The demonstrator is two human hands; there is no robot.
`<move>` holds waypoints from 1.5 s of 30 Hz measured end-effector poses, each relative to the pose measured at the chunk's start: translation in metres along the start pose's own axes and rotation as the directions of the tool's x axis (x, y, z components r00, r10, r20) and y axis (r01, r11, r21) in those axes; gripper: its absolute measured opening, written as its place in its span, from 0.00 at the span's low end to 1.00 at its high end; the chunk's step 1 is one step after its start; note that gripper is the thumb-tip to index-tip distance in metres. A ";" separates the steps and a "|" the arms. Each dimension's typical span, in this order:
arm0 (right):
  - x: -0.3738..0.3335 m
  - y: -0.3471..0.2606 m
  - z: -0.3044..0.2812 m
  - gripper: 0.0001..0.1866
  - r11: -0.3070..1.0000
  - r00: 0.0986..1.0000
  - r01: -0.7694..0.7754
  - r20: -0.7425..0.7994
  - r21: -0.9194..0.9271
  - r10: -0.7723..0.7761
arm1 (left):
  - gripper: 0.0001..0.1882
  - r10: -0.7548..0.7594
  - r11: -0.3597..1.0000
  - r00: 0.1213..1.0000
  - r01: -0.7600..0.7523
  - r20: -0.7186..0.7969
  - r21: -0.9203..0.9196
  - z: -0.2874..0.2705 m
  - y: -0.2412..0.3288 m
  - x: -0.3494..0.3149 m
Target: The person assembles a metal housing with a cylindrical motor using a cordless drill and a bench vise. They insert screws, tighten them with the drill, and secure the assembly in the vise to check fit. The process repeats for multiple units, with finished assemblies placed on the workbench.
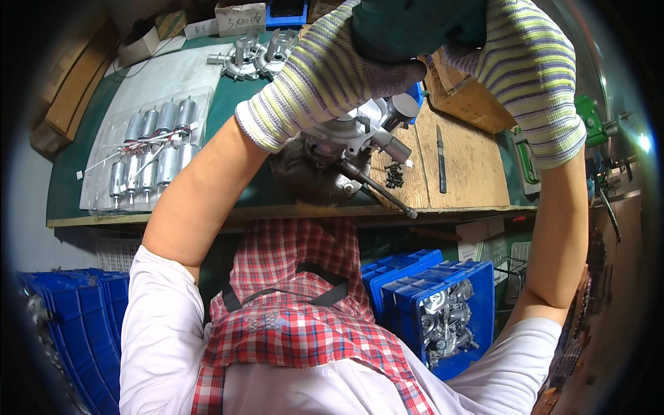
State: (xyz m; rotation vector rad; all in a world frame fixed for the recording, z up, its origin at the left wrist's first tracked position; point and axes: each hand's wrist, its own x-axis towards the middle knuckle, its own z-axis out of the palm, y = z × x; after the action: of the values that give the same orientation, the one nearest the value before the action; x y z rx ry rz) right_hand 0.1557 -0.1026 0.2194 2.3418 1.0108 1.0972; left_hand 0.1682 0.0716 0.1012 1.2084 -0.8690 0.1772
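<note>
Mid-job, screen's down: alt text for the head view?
The person's left grip and right grip, both in striped gloves, hold a dark green object cut off by the top edge. Below in view, a silver metal casting sits at a bench vise. Wired cylindrical motors lie at left.

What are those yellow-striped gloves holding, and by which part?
A dark green, rounded object, its kind unclear; the left gloved hand and right gloved hand hold its opposite sides.

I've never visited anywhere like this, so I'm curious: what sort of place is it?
Probably an assembly workshop: small silver motors lie in rows on the bench, a blue crate below holds metal castings, and what looks like a vise stands at the bench's near edge.
</note>
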 end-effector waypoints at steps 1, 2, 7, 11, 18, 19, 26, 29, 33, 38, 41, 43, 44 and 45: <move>0.001 -0.005 -0.003 0.32 0.999 0.999 -0.035 0.011 0.031 0.034 | 0.32 -0.013 1.000 1.000 0.013 -0.013 -0.018 0.000 0.000 -0.001; 0.003 -0.009 -0.006 0.33 0.996 0.997 -0.070 0.019 0.060 0.069 | 0.34 -0.053 0.996 0.998 0.056 0.042 -0.068 -0.004 -0.007 0.003; -0.007 0.000 -0.002 0.38 0.999 0.998 -0.009 -0.069 0.053 0.013 | 0.22 0.068 0.862 0.995 -0.019 -0.078 0.507 -0.010 -0.011 -0.011; -0.007 0.007 -0.016 0.30 0.989 0.999 -0.049 0.003 0.142 0.049 | 0.29 0.225 0.748 0.965 -0.082 -0.135 0.659 0.013 -0.009 -0.009; -0.034 0.025 -0.029 0.27 0.973 0.990 0.099 -0.118 0.209 -0.075 | 0.29 0.550 0.807 0.833 -0.550 0.067 0.216 0.031 0.025 0.052; -0.043 0.030 -0.028 0.27 0.975 0.990 0.092 -0.122 0.200 -0.068 | 0.34 0.577 0.790 0.804 -0.594 0.140 0.151 0.031 0.046 0.067; -0.136 0.054 0.014 0.28 0.999 0.995 -0.029 -0.095 0.035 0.033 | 0.31 0.545 0.196 0.717 -0.613 0.435 0.766 0.024 0.023 0.023; -0.216 0.066 0.047 0.29 0.976 0.980 -0.199 -0.026 -0.090 0.198 | 0.23 0.491 0.329 0.717 -0.679 0.495 0.657 0.065 -0.013 -0.033; -0.325 0.074 0.102 0.30 0.458 0.503 -0.864 0.349 0.207 0.791 | 0.24 0.086 0.674 0.802 -0.484 0.591 0.558 0.128 -0.089 -0.108; -0.332 0.042 0.141 0.43 0.410 0.144 -0.866 0.642 -0.287 0.753 | 0.23 -0.050 0.352 0.829 -0.508 0.557 0.787 0.151 -0.153 -0.145; -0.329 0.018 0.162 0.38 0.534 0.219 -0.751 0.618 -0.387 0.755 | 0.24 -0.440 0.443 0.727 -0.334 0.527 0.832 0.160 -0.140 -0.138; -0.318 0.011 0.168 0.37 0.536 0.241 -0.736 0.580 -0.413 0.778 | 0.12 -0.343 0.443 0.792 -0.337 0.505 0.831 0.160 -0.127 -0.128; -0.318 0.012 0.169 0.36 0.532 0.256 -0.736 0.554 -0.419 0.792 | 0.10 -0.372 0.473 0.779 -0.310 0.505 0.825 0.161 -0.128 -0.123; -0.316 0.013 0.171 0.36 0.520 0.244 -0.746 0.557 -0.415 0.794 | 0.09 -0.400 0.499 0.766 -0.279 0.504 0.820 0.158 -0.125 -0.121</move>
State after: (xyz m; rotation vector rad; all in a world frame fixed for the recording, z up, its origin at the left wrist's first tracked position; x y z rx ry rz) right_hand 0.1542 -0.3476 -0.0437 2.8390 -0.5965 0.2835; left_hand 0.0774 -0.0752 -0.0586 2.3905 -1.4216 0.1318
